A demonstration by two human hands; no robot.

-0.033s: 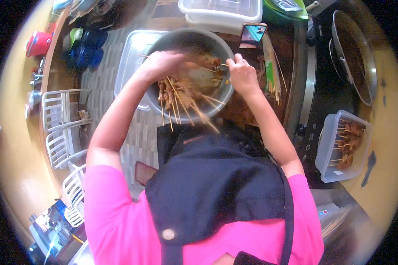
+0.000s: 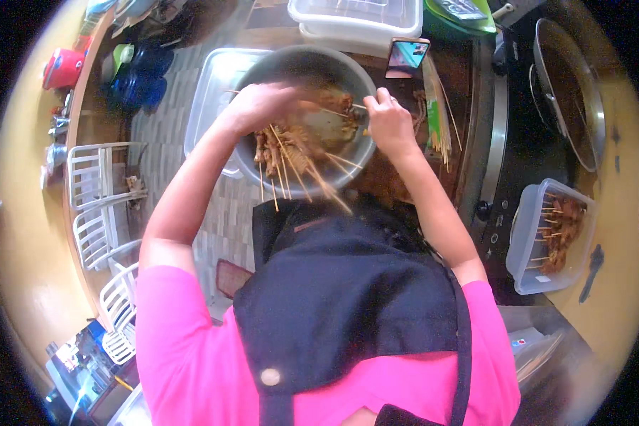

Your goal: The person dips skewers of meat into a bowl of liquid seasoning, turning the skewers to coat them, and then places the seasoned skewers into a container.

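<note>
A large grey round bowl (image 2: 368, 74) stands in front of me, holding several skewers of brown meat (image 2: 291, 145) whose bare sticks point over its near rim. My right hand (image 2: 390, 124), at the bowl's right rim, is closed in a pinch on the end of a wooden skewer (image 2: 360, 106). That skewer reaches leftward over the bowl, with brown meat near it. Over the bowl's left side is my left hand (image 2: 266, 106); its fingers are smeared by motion, so their grip is unclear. A thin stick shows beside its wrist.
Bare bamboo sticks (image 2: 440, 121) and a propped phone (image 2: 407, 58) lie right of the bowl. A clear lidded container (image 2: 213, 89) sits left, another plastic container (image 2: 355, 25) beyond. Far right are a wok (image 2: 568, 92) and a plastic tub (image 2: 525, 248) of skewered meat.
</note>
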